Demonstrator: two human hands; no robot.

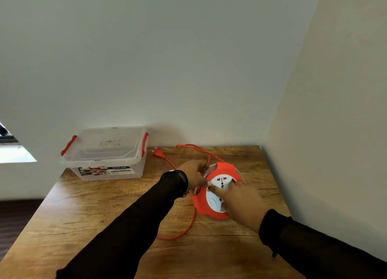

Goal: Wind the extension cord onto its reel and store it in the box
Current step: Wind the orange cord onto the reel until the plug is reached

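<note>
The orange reel (217,191) is lying flat on the wooden table (100,211), with the right hand (240,203) pressing straight fingers on its white face, the left hand (193,175) gripping its ten-o'clock edge, cord (188,226) trailing loose toward seven o'clock, plug (158,153) and lidded box (106,153) sitting toward eleven o'clock.

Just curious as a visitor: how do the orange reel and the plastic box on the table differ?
The reel is round, flat and solid orange with a white socket face; the box is rectangular, taller and see-through. Both hands are on the reel, the left hand at its edge and the right hand on its face; the box stands untouched, lid on. Both share the wooden table and have orange-red parts.
</note>
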